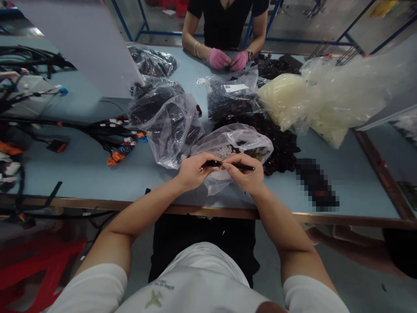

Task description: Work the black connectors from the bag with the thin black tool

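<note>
My left hand (pixel 193 171) and my right hand (pixel 244 173) meet above the front of the light blue table (pixel 97 174). Between them is a slim black part (pixel 236 165), perhaps a wire with a small connector; its exact kind is hard to tell. My left fingers pinch its thicker left end, and my right fingers grip it further along. Just beyond and beneath my hands lies an open clear plastic bag (pixel 231 145) holding small white pieces and dark parts.
Bags of black parts (pixel 166 117) and a loose black heap (pixel 276 143) lie ahead, with bagged cream parts (pixel 286 100) to the right. Wire harnesses with orange connectors (pixel 110 130) lie left. Across the table, a co-worker's pink-gloved hands (pixel 226 60) work.
</note>
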